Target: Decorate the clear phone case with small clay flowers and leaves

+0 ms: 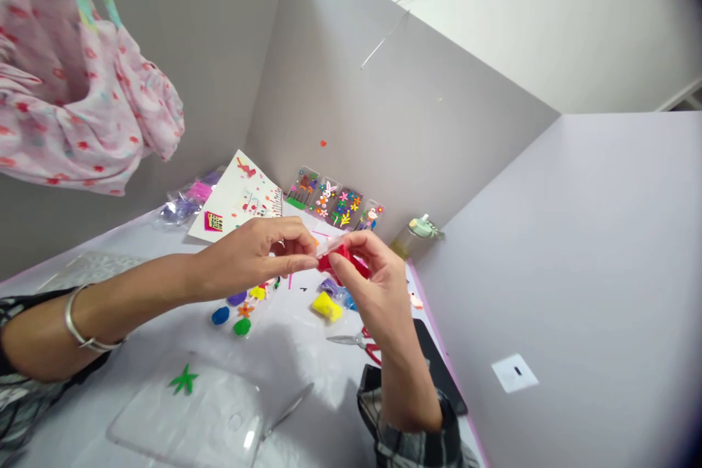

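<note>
My right hand (pixel 373 274) holds a red piece (pixel 341 257), soft-looking and partly in clear wrapping, between thumb and fingers. My left hand (pixel 263 252) pinches at the left side of the same piece, its fingertips touching it. Beneath the hands lie a yellow packet (pixel 327 307) and a purple one (pixel 330 287). To the left are a blue lump (pixel 220 315), a green lump (pixel 242 326) and an orange flower (pixel 246 309). Nearer to me, a green star shape (pixel 183 379) sits on a clear plastic sheet (pixel 219 417).
Red-handled scissors (pixel 367 340) lie by my right wrist, and a metal tool (pixel 289 409) is at the front. Several decorated cases (pixel 326 196) lean on the back wall near a jar (pixel 411 235). A pink spotted cloth bag (pixel 93 102) hangs at the upper left.
</note>
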Motion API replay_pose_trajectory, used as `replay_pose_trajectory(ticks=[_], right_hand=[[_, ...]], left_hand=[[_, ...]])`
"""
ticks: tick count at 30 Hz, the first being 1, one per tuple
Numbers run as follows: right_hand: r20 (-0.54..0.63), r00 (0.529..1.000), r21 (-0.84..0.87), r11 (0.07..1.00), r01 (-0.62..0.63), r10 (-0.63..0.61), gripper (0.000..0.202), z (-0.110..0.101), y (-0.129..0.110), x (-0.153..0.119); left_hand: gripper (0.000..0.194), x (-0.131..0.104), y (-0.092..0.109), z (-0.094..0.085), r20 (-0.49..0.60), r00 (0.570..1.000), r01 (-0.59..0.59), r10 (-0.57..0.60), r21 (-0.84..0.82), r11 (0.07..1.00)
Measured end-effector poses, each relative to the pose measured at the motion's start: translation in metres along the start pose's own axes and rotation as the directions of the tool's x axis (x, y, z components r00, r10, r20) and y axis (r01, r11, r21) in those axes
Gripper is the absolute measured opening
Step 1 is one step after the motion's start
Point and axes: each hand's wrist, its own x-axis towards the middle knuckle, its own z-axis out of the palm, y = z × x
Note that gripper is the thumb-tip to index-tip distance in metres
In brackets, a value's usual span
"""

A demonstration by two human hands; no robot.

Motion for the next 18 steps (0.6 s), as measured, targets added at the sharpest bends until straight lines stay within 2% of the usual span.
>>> replay_pose_trajectory(ticks=[3, 5, 7, 10, 13, 15, 18], right_hand=[[0.049, 0.998, 0.046, 0.998, -0.052, 0.049, 0.006, 0.003, -0.002, -0.001], [0.069, 0.997, 0.027, 0.999, -0.037, 0.035, 0.011, 0.005, -0.003, -0.003], [0.046, 0.999, -0.043, 0.999, 0.03, -0.028, 0.016, 0.006, -0.005, -0.006], [-0.022, 0.989, -0.191, 0.972, 0.141, -0.148, 0.017, 0.002, 0.002, -0.004], [-0.12, 0.963, -0.397, 0.901, 0.175, -0.24, 0.019, -0.009, 0.028, 0.007], [-0.182, 0.936, -0.612, 0.78, 0.132, -0.301, 0.024, -0.02, 0.056, 0.018], [-0.208, 0.939, -0.686, 0.725, 0.06, -0.275, 0.025, -0.036, 0.096, 0.032]], left_hand=[[0.023, -0.001, 0.001, 0.0, 0.004, 1.0, -0.03, 0.03, 0.065, 0.997], [0.022, -0.002, 0.001, -0.001, 0.007, 0.998, -0.066, 0.065, 0.114, 0.991], [0.022, -0.002, 0.0, -0.001, 0.008, 0.997, -0.071, 0.07, 0.122, 0.99], [0.02, 0.0, -0.002, -0.003, 0.021, 1.0, -0.003, 0.002, 0.083, 0.997], [0.023, 0.002, -0.002, -0.01, -0.013, 0.999, 0.034, -0.033, 0.076, 0.997], [0.023, 0.003, -0.002, -0.015, -0.065, 0.998, 0.027, -0.022, 0.083, 0.996], [0.021, 0.002, -0.002, -0.021, -0.121, 0.992, 0.042, -0.039, 0.024, 0.999]])
